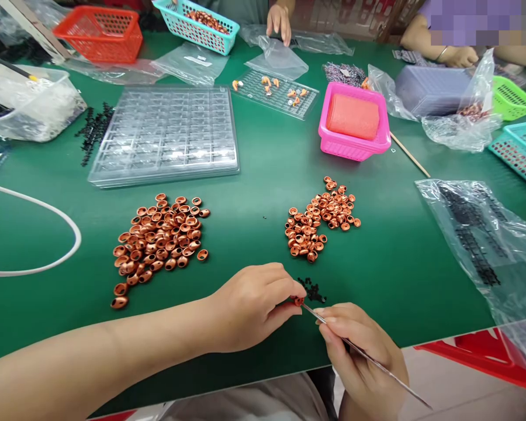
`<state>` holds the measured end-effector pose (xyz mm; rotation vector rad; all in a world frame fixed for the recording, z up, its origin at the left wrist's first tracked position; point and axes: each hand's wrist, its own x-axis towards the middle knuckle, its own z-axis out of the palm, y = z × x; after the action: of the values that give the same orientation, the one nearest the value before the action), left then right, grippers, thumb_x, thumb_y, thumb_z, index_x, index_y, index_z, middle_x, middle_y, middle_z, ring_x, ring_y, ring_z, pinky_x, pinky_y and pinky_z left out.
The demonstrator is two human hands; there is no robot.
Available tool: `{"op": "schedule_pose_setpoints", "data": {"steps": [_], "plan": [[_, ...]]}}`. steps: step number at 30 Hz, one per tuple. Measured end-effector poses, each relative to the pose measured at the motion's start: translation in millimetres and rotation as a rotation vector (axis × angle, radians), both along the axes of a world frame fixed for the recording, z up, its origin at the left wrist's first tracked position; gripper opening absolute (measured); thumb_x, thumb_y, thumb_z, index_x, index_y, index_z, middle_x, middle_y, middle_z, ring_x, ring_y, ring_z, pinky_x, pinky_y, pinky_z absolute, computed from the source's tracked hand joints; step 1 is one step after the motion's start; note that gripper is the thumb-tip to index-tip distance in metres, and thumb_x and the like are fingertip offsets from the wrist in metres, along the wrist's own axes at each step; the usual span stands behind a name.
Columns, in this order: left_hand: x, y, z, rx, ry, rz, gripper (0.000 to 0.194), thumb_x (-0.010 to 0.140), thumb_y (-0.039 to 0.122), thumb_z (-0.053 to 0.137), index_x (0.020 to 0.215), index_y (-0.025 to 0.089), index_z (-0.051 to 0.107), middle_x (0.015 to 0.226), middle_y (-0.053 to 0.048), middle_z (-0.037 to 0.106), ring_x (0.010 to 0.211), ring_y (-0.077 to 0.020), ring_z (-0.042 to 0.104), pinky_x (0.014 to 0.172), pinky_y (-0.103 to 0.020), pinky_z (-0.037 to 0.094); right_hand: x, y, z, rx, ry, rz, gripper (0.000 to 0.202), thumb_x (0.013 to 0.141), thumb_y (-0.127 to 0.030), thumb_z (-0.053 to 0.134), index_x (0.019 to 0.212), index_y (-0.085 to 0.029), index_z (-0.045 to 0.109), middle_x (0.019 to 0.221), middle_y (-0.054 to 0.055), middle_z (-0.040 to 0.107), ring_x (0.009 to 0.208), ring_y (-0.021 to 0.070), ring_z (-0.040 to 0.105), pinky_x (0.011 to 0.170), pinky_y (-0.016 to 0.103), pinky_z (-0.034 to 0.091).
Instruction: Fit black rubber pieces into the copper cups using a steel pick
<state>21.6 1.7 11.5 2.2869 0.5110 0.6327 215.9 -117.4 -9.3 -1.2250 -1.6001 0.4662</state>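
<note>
Between the thumb and forefinger of my left hand is a small copper-coloured cup-shaped shell, mostly hidden by the fingers. My right hand grips a thin metal pick like a pen, its tip at the shell. Just beyond the fingertips lies a small heap of tiny black parts. Similar copper shells form a large pile to the left, some showing holes. A smaller pile of copper shells is ahead of my hands.
Stacked clear trays lie at the back left, near a red basket. A pink basket holds an orange-red block. On the right is a plastic bag of black parts. A white cable loops at left. Co-workers' hands are across the table.
</note>
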Motion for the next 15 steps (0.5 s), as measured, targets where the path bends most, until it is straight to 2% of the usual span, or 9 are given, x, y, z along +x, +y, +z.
{"op": "schedule_pose_setpoints", "data": {"steps": [15], "plan": [[0.1, -1.1, 2.3, 0.056, 0.025, -0.013, 0.008, 0.097, 0.016, 0.053, 0.099, 0.014, 0.061, 0.082, -0.005, 0.068, 0.071, -0.015, 0.056, 0.064, -0.026, 0.048, 0.1, -0.2, 0.7, -0.012, -0.053, -0.013, 0.038, 0.081, 0.001, 0.063, 0.11, -0.023, 0.061, 0.097, 0.004, 0.074, 0.088, 0.0172, 0.072, 0.076, 0.033, 0.062]]}}
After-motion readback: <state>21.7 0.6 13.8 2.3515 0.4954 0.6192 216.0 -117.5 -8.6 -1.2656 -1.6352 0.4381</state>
